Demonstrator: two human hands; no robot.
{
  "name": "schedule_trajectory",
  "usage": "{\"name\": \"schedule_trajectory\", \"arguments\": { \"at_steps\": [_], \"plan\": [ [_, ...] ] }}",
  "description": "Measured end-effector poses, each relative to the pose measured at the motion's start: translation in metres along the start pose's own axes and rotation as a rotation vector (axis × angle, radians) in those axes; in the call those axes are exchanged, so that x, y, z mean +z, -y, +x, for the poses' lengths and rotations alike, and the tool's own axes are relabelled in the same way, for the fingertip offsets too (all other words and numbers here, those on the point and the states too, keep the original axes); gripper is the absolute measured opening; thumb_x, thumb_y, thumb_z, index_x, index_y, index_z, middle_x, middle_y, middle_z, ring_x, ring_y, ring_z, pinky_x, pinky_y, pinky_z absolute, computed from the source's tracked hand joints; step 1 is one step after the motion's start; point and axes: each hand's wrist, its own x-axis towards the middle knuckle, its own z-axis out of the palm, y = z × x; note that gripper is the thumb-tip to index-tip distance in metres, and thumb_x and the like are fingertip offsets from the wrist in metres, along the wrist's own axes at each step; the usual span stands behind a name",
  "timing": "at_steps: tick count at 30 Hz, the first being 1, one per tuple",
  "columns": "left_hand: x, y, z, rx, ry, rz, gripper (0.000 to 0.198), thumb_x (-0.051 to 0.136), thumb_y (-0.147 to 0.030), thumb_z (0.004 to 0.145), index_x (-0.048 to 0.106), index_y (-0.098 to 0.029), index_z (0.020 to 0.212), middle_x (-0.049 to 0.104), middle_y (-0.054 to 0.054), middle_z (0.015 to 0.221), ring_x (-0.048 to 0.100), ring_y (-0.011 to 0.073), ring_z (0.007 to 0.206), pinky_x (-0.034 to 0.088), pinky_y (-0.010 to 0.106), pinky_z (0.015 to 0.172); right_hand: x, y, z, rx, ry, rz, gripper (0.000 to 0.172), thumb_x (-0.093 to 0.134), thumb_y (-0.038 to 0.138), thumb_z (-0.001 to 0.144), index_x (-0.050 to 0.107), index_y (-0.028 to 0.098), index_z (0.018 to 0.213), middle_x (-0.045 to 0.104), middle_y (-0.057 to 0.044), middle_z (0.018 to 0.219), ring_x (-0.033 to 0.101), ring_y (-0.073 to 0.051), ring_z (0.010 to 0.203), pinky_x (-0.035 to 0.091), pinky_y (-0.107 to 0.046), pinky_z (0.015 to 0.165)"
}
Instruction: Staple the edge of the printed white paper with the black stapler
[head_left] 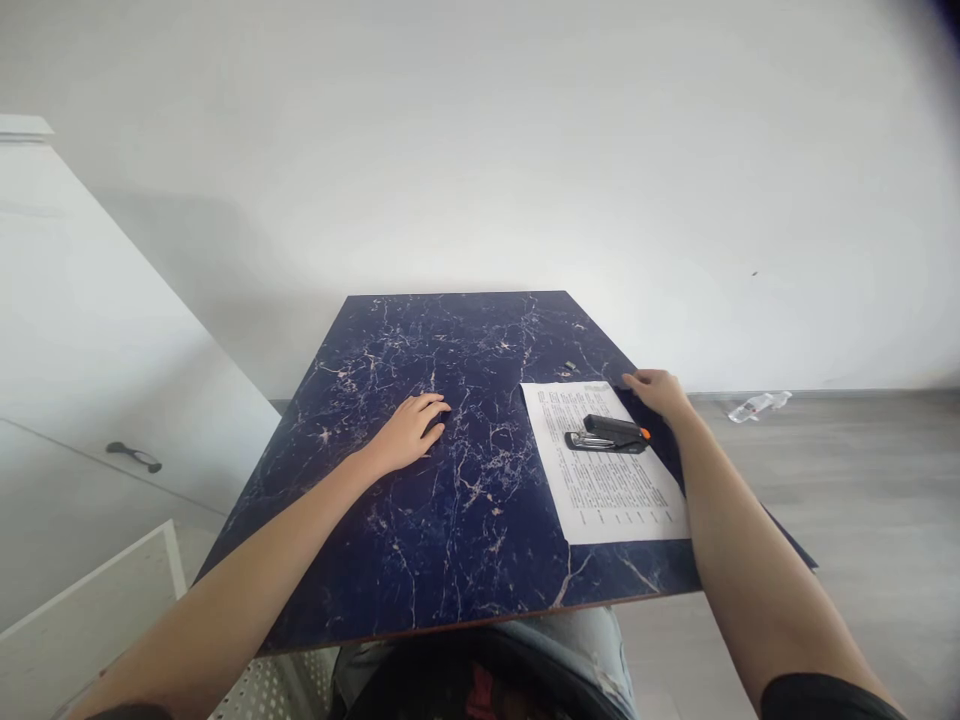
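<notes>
My left hand rests palm down on the dark blue marbled table, its fingers spread and holding nothing. At the table's right edge lies my right hand, just beside the top right corner of a printed sheet of paper. Its visible fingers are loosely stretched to the left, with nothing seen in them. A black stapler with an orange tip lies across the upper half of the sheet, its jaws apart and pointing left. Neither hand touches the stapler.
A tiny greenish item lies beyond the sheet. White furniture with a dark handle stands at left, above a pale perforated chair or stand. Clear crumpled plastic lies on the grey floor, near the white wall.
</notes>
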Motion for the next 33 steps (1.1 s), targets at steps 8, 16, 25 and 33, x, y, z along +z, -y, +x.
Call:
{"name": "schedule_trajectory", "arguments": {
  "at_steps": [8,16,25,33],
  "plan": [
    [-0.001,-0.001,-0.001,-0.01,0.014,-0.005,0.04,0.04,-0.041,0.107,0.057,-0.026,0.14,0.049,0.01,0.155,0.049,0.0318,0.141,0.035,0.057,0.121,0.022,-0.007,0.007,0.016,-0.021,-0.02,0.033,0.06,0.053,0.075,0.06,0.024,0.059,0.062,-0.004,0.06,0.055,-0.022,0.062,0.036,-0.033,0.059],
    [0.0,0.0,0.0,0.005,0.006,0.006,0.039,0.041,-0.039,0.107,0.057,-0.025,0.139,0.05,0.01,0.155,0.048,0.0312,0.142,0.034,0.056,0.122,0.019,0.001,0.0,-0.113,-0.079,0.164,0.046,0.053,0.063,0.087,0.066,0.022,0.071,0.068,-0.006,0.07,0.062,-0.023,0.072,0.047,-0.035,0.069],
    [-0.001,-0.001,-0.001,0.016,-0.003,0.005,0.041,0.039,-0.041,0.107,0.058,-0.025,0.139,0.051,0.011,0.154,0.05,0.0318,0.14,0.036,0.056,0.121,0.023,0.037,-0.013,-0.565,0.121,0.311,0.037,0.063,0.056,0.089,0.075,0.023,0.101,0.072,-0.011,0.12,0.065,-0.029,0.116,0.049,-0.045,0.104],
    [0.002,0.002,-0.002,0.011,-0.006,-0.011,0.042,0.039,-0.043,0.107,0.058,-0.026,0.14,0.05,0.01,0.155,0.049,0.0312,0.139,0.035,0.056,0.121,-0.047,0.045,-0.036,-0.513,0.884,0.45,0.07,0.079,0.066,0.075,0.071,0.027,0.132,0.059,-0.011,0.151,0.053,-0.035,0.139,0.044,-0.049,0.115]
  ]
}}
